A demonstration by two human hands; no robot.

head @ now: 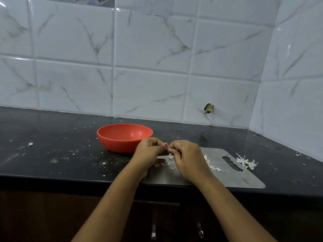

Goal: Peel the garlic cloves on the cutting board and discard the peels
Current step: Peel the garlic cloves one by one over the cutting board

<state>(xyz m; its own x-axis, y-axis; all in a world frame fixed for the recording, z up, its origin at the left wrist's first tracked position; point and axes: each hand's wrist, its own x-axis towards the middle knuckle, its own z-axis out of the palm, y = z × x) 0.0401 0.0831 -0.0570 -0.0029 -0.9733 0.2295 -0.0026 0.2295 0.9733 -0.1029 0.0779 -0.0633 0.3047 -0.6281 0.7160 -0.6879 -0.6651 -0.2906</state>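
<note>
My left hand [150, 151] and right hand [187, 155] pinch a garlic clove [165, 145], likely light and slippery; I'd hold its ends.

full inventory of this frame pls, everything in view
bowl: 1, red, on counter left of board
board: 1, steel, at counter's front edge, partly under the hands
peels: scattered, white, on board
peel clump: 1, white, at board's right edge
clove: 1, pinkish, mostly hidden, between both hands
counter: 1, black, flecked with scraps
wall: white marbled tiles
hole: 1, dark, low in wall
handles: 2, metal, below counter
left hand: fingers pinch clove
right hand: fingers pinch clove
</note>
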